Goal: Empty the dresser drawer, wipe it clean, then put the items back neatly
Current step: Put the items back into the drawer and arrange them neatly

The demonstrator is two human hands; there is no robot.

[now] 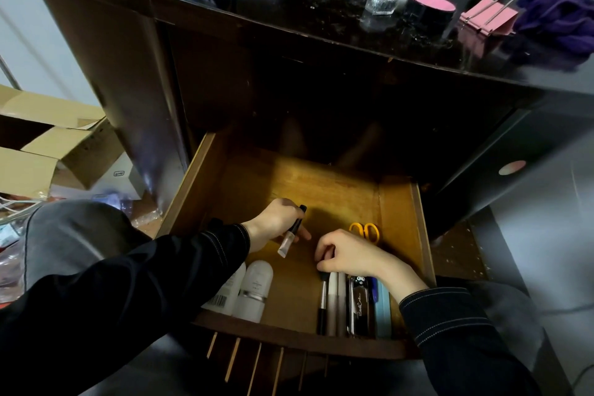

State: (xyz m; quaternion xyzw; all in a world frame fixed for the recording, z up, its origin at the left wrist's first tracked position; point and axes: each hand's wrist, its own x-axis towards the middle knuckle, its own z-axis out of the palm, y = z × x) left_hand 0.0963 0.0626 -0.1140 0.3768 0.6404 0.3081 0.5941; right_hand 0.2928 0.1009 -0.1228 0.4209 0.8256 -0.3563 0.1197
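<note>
Drawer (190, 190) is pulled out: bare wood, flat smooth floor, items lined along the near edge. My left hand (273, 222) is curled round a slim clear tube (291, 233) with a black cap, over mid-floor. My right hand (347, 254), fingers curled, pinches the far end of a black brush (322, 299) in the near-right pen row (334, 302).

Risks, my read:
- Tube is glossy and round; a loose grip drops it and it rolls.
- Tugging the brush could skew the pens touching it.
- My sleeve could catch the rounded white bottles (254, 292) lying near left.

Yellow-handled scissors (364, 231) sit just beyond the right hand.
</note>
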